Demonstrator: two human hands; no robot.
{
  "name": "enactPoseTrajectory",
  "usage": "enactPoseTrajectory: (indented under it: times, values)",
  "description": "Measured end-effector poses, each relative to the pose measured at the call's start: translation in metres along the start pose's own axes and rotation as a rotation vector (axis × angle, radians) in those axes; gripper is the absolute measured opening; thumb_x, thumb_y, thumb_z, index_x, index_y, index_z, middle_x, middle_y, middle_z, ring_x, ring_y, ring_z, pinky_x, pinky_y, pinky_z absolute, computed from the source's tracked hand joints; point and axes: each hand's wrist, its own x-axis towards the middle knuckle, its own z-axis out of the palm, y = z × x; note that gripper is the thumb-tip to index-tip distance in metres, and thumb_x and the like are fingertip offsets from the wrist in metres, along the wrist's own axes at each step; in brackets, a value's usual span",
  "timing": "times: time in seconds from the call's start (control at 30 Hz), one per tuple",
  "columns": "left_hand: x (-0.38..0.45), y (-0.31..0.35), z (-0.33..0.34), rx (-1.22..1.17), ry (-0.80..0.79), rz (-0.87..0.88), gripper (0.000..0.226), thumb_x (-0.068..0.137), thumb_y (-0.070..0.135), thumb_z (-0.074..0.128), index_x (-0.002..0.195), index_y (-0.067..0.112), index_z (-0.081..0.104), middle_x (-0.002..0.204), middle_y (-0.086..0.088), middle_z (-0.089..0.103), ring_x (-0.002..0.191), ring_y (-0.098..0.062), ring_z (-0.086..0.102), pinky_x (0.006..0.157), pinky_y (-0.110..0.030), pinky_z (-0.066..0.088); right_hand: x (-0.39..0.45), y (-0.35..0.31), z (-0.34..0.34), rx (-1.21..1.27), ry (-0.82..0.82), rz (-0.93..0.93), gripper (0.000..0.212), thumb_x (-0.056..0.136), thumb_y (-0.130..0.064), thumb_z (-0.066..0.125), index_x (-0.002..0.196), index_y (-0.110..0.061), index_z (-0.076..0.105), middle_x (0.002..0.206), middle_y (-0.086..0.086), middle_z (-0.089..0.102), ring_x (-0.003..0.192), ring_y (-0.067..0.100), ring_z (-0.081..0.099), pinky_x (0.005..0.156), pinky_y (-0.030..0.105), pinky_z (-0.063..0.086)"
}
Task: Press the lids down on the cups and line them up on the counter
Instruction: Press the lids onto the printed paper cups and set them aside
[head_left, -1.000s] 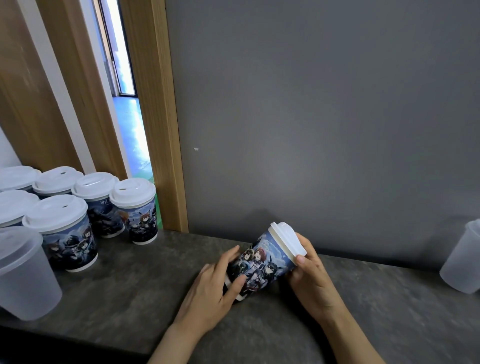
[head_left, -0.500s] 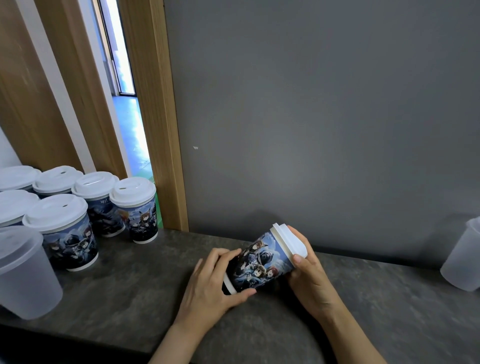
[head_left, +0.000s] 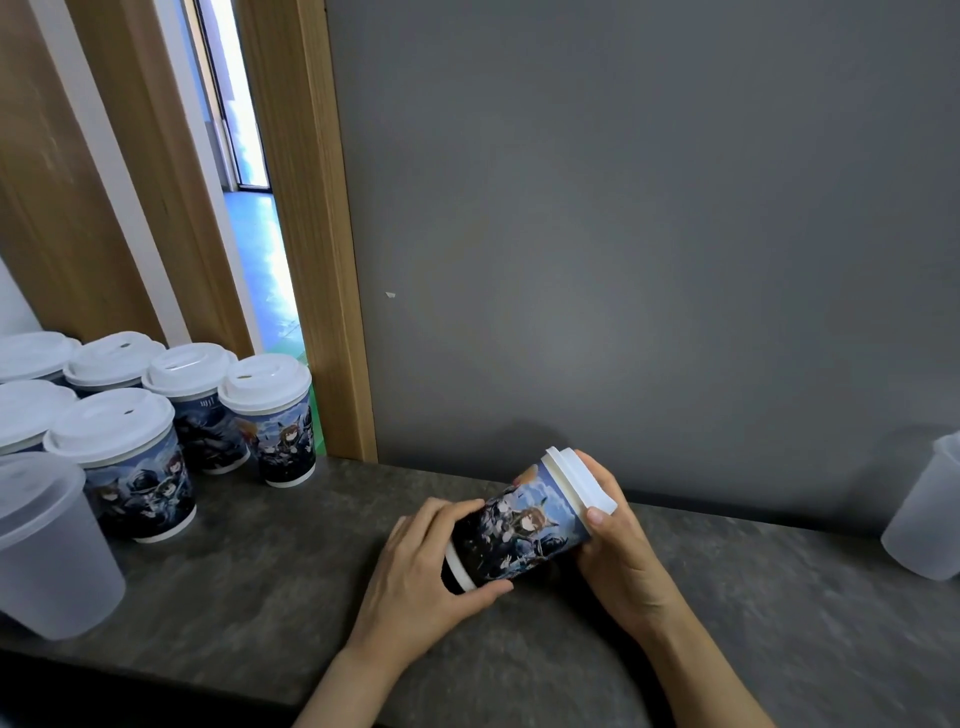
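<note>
Since a second ago the left hand (head_left: 426, 561) has curled further round the base of the tilted printed cup (head_left: 519, 525), which sits just above the counter (head_left: 260, 582), well right of the lidded cups (head_left: 267, 415). The right hand (head_left: 618, 545) grips its white lid (head_left: 579, 480), likely seating it. Contents are hidden.

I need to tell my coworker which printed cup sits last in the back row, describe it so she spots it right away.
Start at the wooden door frame where it meets the dark counter. Just left of the frame's foot stands a printed cup with a white lid, upright. It is the rightmost of the standing lidded cups, closest to the frame, unlike the tilted cup held in both hands.
</note>
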Motion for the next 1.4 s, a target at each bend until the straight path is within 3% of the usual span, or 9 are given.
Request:
enactPoseTrajectory:
  times: [0.13,0.23,0.33,0.47,0.67,0.77,0.93,1.13,1.4]
  values:
    - [0.000,0.001,-0.001,0.039,0.031,0.020,0.072,0.069,0.070,0.069,0.129,0.034,0.052,0.112,0.019,0.048,0.096,0.000,0.046,0.085,-0.017,0.042,0.001,0.000,0.001,-0.014,0.011,0.013,0.104,0.051,-0.048,0.093,0.142,-0.023,0.048,0.140,0.016,0.056,0.119,0.032,0.061,0.095,0.045,0.051]
    - [0.000,0.002,-0.001,-0.020,0.017,0.003,0.059,0.085,0.071,0.049,0.132,0.036,0.048,0.121,0.025,0.047,0.106,0.006,0.046,0.092,-0.016,0.039,0.000,-0.001,0.000,-0.017,0.006,0.010,0.100,0.051,-0.048,0.093,0.139,-0.025,0.052,0.137,0.015,0.057,0.117,0.031,0.062,0.089,0.040,0.056]
    - [0.001,0.001,0.001,-0.064,-0.057,-0.025,0.061,0.088,0.074,0.032,0.139,0.041,0.041,0.126,0.033,0.043,0.116,0.020,0.035,0.101,-0.022,0.036,0.000,-0.001,-0.001,-0.027,-0.001,0.014,0.099,0.050,-0.049,0.092,0.138,-0.026,0.052,0.138,0.015,0.056,0.117,0.032,0.061,0.089,0.041,0.056]
    - [0.001,-0.002,0.000,-0.115,-0.124,-0.069,0.066,0.079,0.078,0.044,0.137,0.046,0.039,0.123,0.043,0.040,0.116,0.016,0.038,0.101,-0.022,0.039,0.000,-0.001,-0.002,-0.020,-0.018,0.016,0.097,0.054,-0.048,0.090,0.139,-0.024,0.051,0.139,0.018,0.054,0.119,0.034,0.059,0.091,0.043,0.055]
    - [0.000,0.002,-0.003,-0.102,0.000,0.005,0.069,0.066,0.065,0.077,0.124,0.035,0.053,0.113,0.020,0.051,0.108,-0.004,0.055,0.089,-0.025,0.049,0.000,0.002,-0.002,-0.043,-0.011,0.030,0.092,0.061,-0.046,0.087,0.141,-0.025,0.049,0.138,0.017,0.055,0.118,0.035,0.061,0.096,0.047,0.052]
    - [0.000,0.002,-0.003,-0.105,0.011,0.018,0.068,0.067,0.065,0.076,0.122,0.033,0.054,0.112,0.020,0.050,0.106,-0.004,0.055,0.088,-0.023,0.049,0.000,0.003,-0.003,-0.047,-0.007,0.031,0.091,0.062,-0.047,0.087,0.141,-0.026,0.049,0.139,0.017,0.055,0.119,0.036,0.061,0.097,0.049,0.050]
    - [0.001,0.003,-0.002,-0.171,0.029,0.026,0.041,0.088,0.054,0.057,0.122,0.030,0.056,0.115,0.024,0.051,0.107,-0.002,0.057,0.087,-0.027,0.051,0.001,0.002,-0.002,0.022,0.040,0.030,0.098,0.054,-0.046,0.093,0.141,-0.031,0.050,0.137,0.012,0.059,0.118,0.037,0.062,0.095,0.047,0.054]
    - [0.002,0.000,-0.002,-0.268,0.021,-0.020,0.042,0.085,0.055,0.064,0.119,0.031,0.059,0.114,0.022,0.057,0.109,0.000,0.058,0.085,-0.009,0.044,0.004,0.005,0.001,0.102,0.109,0.002,0.106,0.045,-0.040,0.098,0.140,-0.031,0.051,0.130,0.009,0.066,0.110,0.032,0.068,0.084,0.039,0.059]
    - [0.004,-0.006,0.003,-0.406,-0.027,-0.134,0.065,0.070,0.062,0.074,0.128,0.050,0.048,0.122,0.030,0.057,0.114,0.005,0.057,0.089,-0.013,0.048,-0.001,-0.009,0.016,-0.132,0.178,-0.172,0.070,0.060,-0.034,0.084,0.125,-0.033,0.059,0.123,-0.004,0.064,0.106,0.021,0.069,0.076,0.029,0.058]
